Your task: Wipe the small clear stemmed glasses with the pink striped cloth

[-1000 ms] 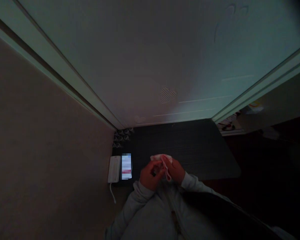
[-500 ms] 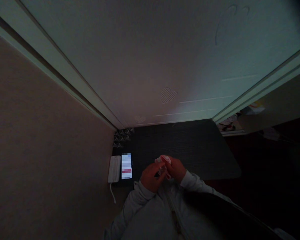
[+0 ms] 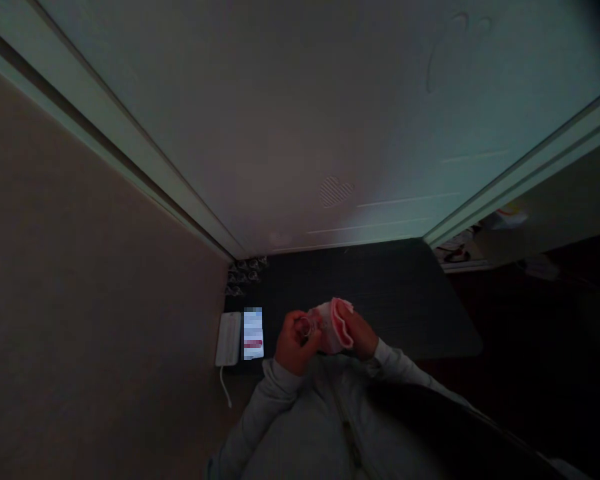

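Note:
My left hand (image 3: 291,347) is closed around a small clear round piece (image 3: 306,326), which looks like glass, with its round rim showing. Its exact kind is hard to make out in the dim light. A pink and white cloth (image 3: 333,328) is gripped by my right hand (image 3: 363,335), with a folded edge standing up along the fingers. The cloth's left side meets the clear piece and the left fingertips. Both hands are above the near edge of the dark tabletop (image 3: 380,287), close to my body.
Several small clear pieces (image 3: 241,275) stand in rows at the tabletop's back left corner. Nearer lie a lit phone (image 3: 253,333) and a white box-shaped device (image 3: 229,339) with a cable. A white panel (image 3: 280,133) with embossed hearts rises behind; a wall (image 3: 105,280) borders the left.
The cloth has been spread wider, and its folded edge now stands up by my right hand. My left hand has shifted slightly left, and the clear piece shows more plainly.

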{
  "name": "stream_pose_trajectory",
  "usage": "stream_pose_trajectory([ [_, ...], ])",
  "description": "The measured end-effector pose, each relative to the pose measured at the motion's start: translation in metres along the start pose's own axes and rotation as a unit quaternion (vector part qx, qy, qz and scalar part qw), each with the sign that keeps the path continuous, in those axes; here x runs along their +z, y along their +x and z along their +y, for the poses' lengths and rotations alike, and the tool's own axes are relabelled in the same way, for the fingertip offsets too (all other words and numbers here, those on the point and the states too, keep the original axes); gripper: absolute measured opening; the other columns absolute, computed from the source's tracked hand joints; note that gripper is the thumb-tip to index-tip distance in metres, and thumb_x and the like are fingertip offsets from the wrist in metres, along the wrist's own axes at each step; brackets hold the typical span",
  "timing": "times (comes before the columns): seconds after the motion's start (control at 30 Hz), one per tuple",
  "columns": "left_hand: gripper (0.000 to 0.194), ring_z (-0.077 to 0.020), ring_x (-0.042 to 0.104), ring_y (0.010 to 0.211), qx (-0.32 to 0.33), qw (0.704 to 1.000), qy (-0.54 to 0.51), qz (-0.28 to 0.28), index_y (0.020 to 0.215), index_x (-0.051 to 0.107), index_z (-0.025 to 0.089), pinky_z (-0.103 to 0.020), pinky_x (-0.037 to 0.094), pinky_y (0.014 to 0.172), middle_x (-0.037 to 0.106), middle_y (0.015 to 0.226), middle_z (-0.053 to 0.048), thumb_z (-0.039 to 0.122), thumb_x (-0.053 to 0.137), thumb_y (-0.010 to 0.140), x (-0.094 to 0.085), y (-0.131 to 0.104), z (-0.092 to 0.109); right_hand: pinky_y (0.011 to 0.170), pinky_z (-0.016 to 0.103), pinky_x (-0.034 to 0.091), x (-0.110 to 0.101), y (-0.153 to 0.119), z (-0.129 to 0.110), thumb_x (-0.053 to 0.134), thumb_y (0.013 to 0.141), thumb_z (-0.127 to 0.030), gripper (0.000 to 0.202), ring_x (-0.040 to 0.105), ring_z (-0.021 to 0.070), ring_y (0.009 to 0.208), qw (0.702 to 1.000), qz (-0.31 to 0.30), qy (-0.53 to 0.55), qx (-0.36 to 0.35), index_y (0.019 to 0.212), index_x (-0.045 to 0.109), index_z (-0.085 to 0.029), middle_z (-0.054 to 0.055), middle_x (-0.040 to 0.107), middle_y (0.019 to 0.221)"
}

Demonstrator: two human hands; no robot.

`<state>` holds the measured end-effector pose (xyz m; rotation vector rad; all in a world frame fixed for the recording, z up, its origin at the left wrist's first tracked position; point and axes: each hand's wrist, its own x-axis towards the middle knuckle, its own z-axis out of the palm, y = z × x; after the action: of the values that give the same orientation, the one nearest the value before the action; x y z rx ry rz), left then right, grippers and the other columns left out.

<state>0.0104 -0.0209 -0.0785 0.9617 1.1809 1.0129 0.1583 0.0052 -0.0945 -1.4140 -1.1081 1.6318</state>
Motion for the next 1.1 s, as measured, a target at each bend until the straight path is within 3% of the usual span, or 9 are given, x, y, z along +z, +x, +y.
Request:
stream_pose_trajectory([
  [0.17,0.021,-0.0174,0.057,0.085,0.076,0.991,0.107,-0.011,0.088,0.048,0.017,-0.030,0.046,0.075,0.059,0.092,-0.007,0.017,0.056,0.068,-0.001,-0.001,-0.003,0.080,0.033,0.043,0.009,-0.002,0.005,0.035,0.073,-0.062,0.054,0.060,0.0211,0.083,0.999,-0.030,0.012,-0.006,0.081,0.062,-0.016,0.009,0.066,0.082],
  [0.3,0.018,-0.0171,0.054,0.085,0.142,0.969,0.201,-0.033,0.087,0.052,0.017,-0.030,0.045,0.075,0.054,0.090,-0.006,0.016,0.054,0.069,-0.003,-0.001,0.000,0.063,0.029,0.045,0.014,-0.002,0.016,0.041,0.074,-0.056,0.044,0.056,0.0153,0.062,0.999,-0.048,0.020,-0.006,0.069,0.058,-0.016,0.003,0.061,0.064],
  [0.5,0.017,-0.0169,0.054,0.080,0.144,0.953,0.261,-0.051,0.086,0.054,0.017,-0.029,0.045,0.073,0.056,0.085,-0.005,0.016,0.054,0.069,0.000,-0.002,0.011,0.062,0.026,0.043,0.015,-0.003,0.017,0.043,0.077,-0.049,0.036,0.053,0.0126,0.061,0.996,-0.065,0.055,-0.009,0.070,0.055,-0.015,0.000,0.057,0.065],
  [0.63,0.028,-0.0178,0.055,0.085,0.131,0.956,0.257,-0.052,0.097,0.052,0.017,-0.030,0.045,0.076,0.058,0.093,-0.007,0.015,0.054,0.068,0.002,-0.001,0.009,0.060,0.026,0.043,0.017,-0.004,0.013,0.047,0.073,-0.049,0.034,0.053,0.0134,0.061,0.996,-0.051,0.079,-0.003,0.071,0.055,-0.016,0.001,0.057,0.065],
  [0.8,0.025,-0.0181,0.056,0.085,0.124,0.947,0.294,-0.038,0.094,0.055,0.016,-0.032,0.045,0.077,0.061,0.092,-0.007,0.017,0.054,0.069,0.001,0.000,0.005,0.064,0.027,0.043,0.017,-0.004,0.013,0.050,0.071,-0.048,0.033,0.054,0.0144,0.066,0.997,-0.034,0.073,-0.013,0.071,0.056,-0.016,0.002,0.059,0.069],
  [0.93,0.025,-0.0186,0.057,0.087,0.083,0.966,0.246,-0.006,0.092,0.056,0.015,-0.033,0.045,0.079,0.062,0.093,-0.008,0.024,0.058,0.068,-0.001,0.001,-0.002,0.057,0.026,0.042,0.018,-0.005,0.013,0.050,0.071,-0.049,0.034,0.052,0.0134,0.058,0.998,-0.015,0.062,-0.010,0.065,0.053,-0.016,0.000,0.056,0.060],
  [1.1,0.037,-0.0190,0.059,0.090,0.016,0.997,0.050,0.060,0.100,0.051,0.015,-0.033,0.047,0.080,0.061,0.102,-0.010,0.035,0.056,0.069,-0.005,0.005,-0.016,0.056,0.028,0.043,0.014,-0.004,0.014,0.036,0.077,-0.054,0.041,0.052,0.0142,0.055,0.998,0.020,0.046,-0.024,0.065,0.050,-0.018,0.001,0.055,0.058],
])
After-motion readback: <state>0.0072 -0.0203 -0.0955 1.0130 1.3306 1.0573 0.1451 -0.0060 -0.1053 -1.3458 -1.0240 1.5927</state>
